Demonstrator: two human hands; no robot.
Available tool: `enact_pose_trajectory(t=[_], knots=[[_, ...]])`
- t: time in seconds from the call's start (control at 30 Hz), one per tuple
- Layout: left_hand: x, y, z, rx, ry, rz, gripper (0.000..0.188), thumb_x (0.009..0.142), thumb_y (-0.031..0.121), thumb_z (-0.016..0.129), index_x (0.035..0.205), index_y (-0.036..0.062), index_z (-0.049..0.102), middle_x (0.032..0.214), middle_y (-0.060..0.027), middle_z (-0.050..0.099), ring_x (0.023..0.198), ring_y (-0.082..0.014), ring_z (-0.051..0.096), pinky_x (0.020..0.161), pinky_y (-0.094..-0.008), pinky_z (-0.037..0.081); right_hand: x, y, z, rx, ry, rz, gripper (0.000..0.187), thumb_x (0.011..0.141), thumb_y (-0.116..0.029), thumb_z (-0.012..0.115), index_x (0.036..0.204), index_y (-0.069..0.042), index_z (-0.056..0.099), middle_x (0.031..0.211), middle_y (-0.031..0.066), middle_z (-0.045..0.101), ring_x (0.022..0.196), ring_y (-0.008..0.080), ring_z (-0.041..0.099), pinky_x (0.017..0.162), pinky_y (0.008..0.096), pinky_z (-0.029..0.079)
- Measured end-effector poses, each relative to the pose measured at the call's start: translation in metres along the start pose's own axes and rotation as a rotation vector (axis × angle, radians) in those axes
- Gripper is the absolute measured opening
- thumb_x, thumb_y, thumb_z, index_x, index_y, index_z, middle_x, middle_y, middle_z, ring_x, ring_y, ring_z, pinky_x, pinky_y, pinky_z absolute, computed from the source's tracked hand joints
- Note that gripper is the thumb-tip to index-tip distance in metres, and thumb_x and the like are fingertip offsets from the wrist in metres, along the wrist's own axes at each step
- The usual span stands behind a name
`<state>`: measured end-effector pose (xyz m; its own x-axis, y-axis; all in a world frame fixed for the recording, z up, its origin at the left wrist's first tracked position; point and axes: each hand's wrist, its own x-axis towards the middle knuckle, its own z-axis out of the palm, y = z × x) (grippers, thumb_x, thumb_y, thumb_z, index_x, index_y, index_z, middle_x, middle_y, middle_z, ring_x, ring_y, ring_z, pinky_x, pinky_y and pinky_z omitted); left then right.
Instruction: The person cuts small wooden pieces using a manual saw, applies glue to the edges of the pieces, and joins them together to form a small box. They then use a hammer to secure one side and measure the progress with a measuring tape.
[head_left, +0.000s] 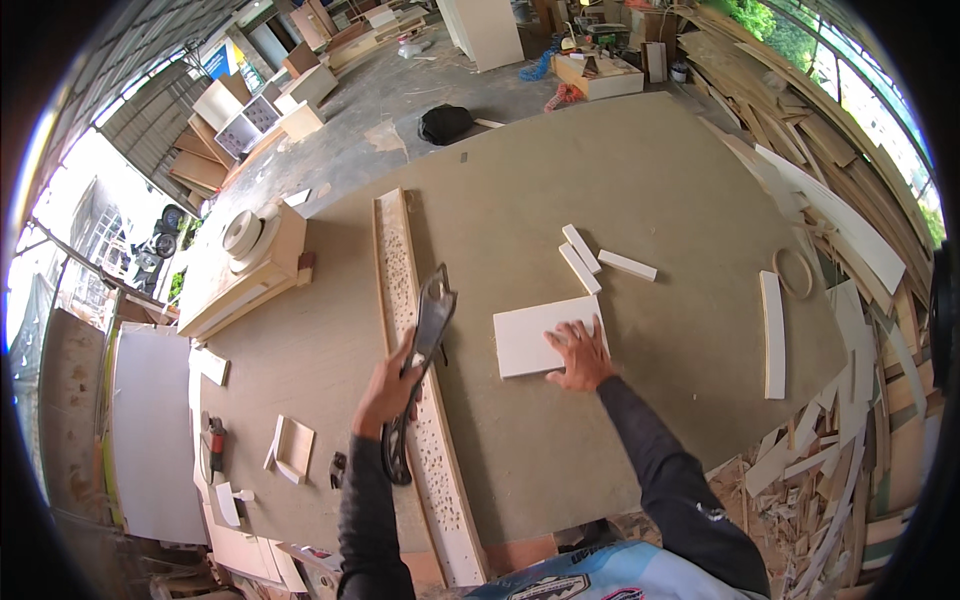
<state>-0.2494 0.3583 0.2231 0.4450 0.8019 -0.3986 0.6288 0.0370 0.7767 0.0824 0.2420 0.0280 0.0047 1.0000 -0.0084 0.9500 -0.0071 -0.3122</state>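
My left hand [385, 392] is wrapped round a long black-and-grey tool [433, 318], which has an open loop at its lower end; its exact kind I cannot make out. It is held slanted over a long narrow board [435, 475] with a speckled face and raised wooden edges. My right hand [580, 355] rests with spread fingers on a white rectangular panel [522, 335] lying flat on the large brown worktable [560, 440]. Just beyond the panel lie three short white strips, one of them a separate strip [628, 265] to the right.
A wooden box [255, 280] carrying a roll of edging tape [243, 233] stands at the left. Near it are a red-and-black power tool [215, 445] and a small open tray [293, 448]. A curved white strip [772, 335] lies right, beside piled offcuts [800, 450]. A black bag [445, 124] sits beyond.
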Motion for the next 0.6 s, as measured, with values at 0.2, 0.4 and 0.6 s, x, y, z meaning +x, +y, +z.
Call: enact_pose_trajectory(t=[0.2,0.4,0.6], knots=[[-0.134,-0.040,0.039,-0.170,0.012,-0.104,0.071,0.101,0.003,0.051,0.165,0.0211,0.026,0.067,-0.0047,0.058,0.046,-0.0146,0.055,0.044,-0.0338,0.050,0.052,0.031,-0.010,-0.149,-0.202,-0.020,0.129,0.044,-0.050,0.094,0.159,-0.029,0.039,0.166,0.0172,0.028,0.155,0.0420,0.022,0.110,0.0858,0.019],[-0.244,-0.070,0.072,-0.259,0.165,-0.207,0.073,0.099,0.001,0.048,0.166,0.0187,0.024,0.068,-0.0060,0.058,0.045,-0.0159,0.056,0.044,-0.0349,0.050,0.024,-0.002,-0.020,-0.004,-0.239,0.008,0.131,0.046,-0.048,0.095,0.161,-0.031,0.035,0.169,0.0191,0.022,0.155,0.0435,0.020,0.109,0.0860,0.022],[-0.295,-0.088,0.095,-0.145,0.200,-0.281,0.073,0.098,0.003,0.049,0.166,0.0168,0.024,0.066,-0.0082,0.059,0.046,-0.0180,0.058,0.047,-0.0371,0.051,-0.048,-0.088,0.001,-0.071,-0.310,-0.193,0.126,0.049,-0.049,0.095,0.160,-0.030,0.039,0.169,0.0192,0.022,0.155,0.0443,0.021,0.112,0.0842,0.018]])
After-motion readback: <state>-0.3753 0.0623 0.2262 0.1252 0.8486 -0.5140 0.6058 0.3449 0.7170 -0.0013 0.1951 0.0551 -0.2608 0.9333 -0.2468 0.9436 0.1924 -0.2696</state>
